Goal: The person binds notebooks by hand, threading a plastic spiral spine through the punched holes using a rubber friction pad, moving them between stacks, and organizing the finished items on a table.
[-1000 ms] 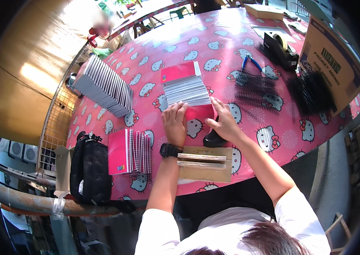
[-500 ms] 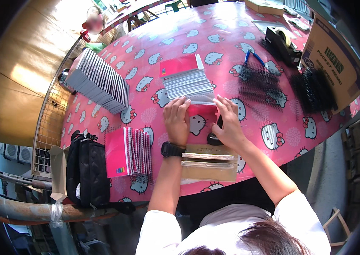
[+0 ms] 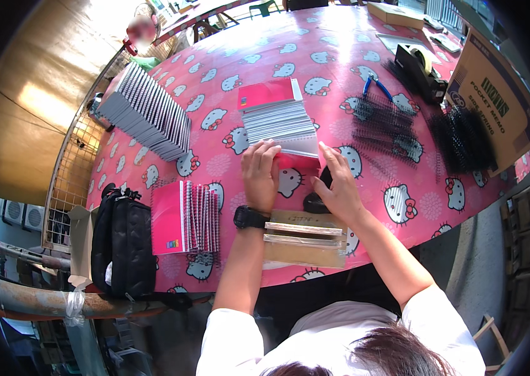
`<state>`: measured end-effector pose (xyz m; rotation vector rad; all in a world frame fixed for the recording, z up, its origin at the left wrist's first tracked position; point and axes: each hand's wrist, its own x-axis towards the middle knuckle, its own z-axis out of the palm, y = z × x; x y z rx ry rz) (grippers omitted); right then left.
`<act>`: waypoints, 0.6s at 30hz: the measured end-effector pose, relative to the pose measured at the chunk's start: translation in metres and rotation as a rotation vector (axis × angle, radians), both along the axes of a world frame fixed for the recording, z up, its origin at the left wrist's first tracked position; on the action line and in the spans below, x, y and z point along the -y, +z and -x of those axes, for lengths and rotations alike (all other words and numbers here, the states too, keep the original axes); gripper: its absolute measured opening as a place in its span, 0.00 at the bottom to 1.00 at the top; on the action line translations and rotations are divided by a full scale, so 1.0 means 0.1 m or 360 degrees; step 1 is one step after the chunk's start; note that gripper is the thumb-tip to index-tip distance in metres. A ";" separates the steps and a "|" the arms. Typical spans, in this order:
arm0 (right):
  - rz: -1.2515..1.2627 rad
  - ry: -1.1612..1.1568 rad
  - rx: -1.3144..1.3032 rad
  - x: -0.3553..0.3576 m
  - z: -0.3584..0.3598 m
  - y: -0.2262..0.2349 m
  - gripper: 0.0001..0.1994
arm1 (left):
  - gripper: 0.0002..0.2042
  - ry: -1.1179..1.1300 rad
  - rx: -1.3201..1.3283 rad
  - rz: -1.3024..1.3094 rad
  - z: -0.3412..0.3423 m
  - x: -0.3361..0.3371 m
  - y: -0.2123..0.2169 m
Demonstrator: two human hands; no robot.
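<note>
A fanned row of white-paged memo pads (image 3: 280,128) lies on the pink table in front of me, with a pink-covered pad (image 3: 266,94) at its far end. My left hand (image 3: 260,172) rests at the row's near left corner, fingers together and bent over the edge of the nearest memo pad (image 3: 299,145). Pink cover shows under that pad, between my hands. At the near right corner is my right hand (image 3: 340,188), its fingers stretched out and its thumb apart. A dark object (image 3: 314,203), partly hidden, sits by my right thumb.
Pink spiral notebooks (image 3: 170,219) and a black bag (image 3: 124,244) lie left, with a tall notebook stack (image 3: 146,113) behind. Cardboard with two strips (image 3: 302,249) lies nearest me. Rightward are black spiral coils (image 3: 384,125), blue-handled pliers (image 3: 378,86), a tape dispenser (image 3: 420,72) and a carton (image 3: 495,103).
The view has shifted slightly. My right fingers have eased a little away from the pad's right edge, while my left hand stays at its corner. The row of pads looks unchanged.
</note>
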<state>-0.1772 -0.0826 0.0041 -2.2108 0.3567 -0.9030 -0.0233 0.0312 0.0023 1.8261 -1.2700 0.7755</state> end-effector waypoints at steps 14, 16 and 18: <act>0.0095 -0.0031 -0.0098 -0.01 -0.04 -0.06 0.40 | 0.12 0.0013 0.0064 -0.0001 0.03 0.00 0.02; 0.0211 -0.0087 -0.0076 -0.04 -0.04 -0.06 0.37 | 0.13 0.0020 0.0071 -0.0012 0.02 -0.01 0.02; 0.0211 -0.0080 -0.0051 -0.06 -0.05 -0.06 0.33 | 0.11 0.0040 0.0065 -0.0018 0.03 -0.03 0.03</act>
